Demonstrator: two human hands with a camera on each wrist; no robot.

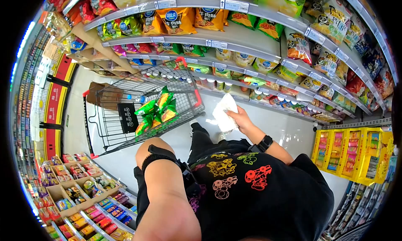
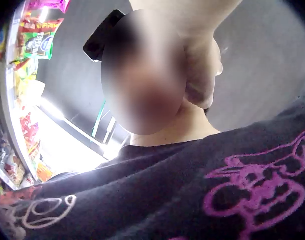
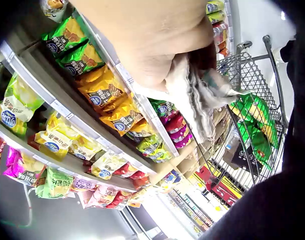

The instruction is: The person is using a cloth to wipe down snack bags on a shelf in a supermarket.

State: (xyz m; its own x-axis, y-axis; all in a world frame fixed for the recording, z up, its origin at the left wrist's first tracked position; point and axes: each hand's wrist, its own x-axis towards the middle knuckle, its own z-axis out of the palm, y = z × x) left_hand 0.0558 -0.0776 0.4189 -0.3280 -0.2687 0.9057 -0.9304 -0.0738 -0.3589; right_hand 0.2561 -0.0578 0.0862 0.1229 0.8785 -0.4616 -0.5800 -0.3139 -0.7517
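My right hand (image 1: 239,117) pinches a folded, soft white sheet that looks like tissue (image 1: 225,114) over the floor, between the cart and the shelves. Its layered, crumpled edges (image 3: 192,102) show below the fingers in the right wrist view. My left arm is bent up, bringing the left hand (image 1: 169,220) close under the head camera. In the left wrist view the left hand (image 2: 200,80) is beside the blurred face, its fingers partly hidden. A wire shopping cart (image 1: 104,132) stands ahead on the left, with several green chip bags (image 1: 159,109) inside.
Curved shelves (image 1: 251,44) of bagged snacks run along the front and right. A plastic bottle (image 1: 141,99) and a cardboard box (image 1: 104,95) show at the cart. Snack bins (image 1: 79,186) stand lower left; a yellow display rack (image 1: 351,155) is at the right.
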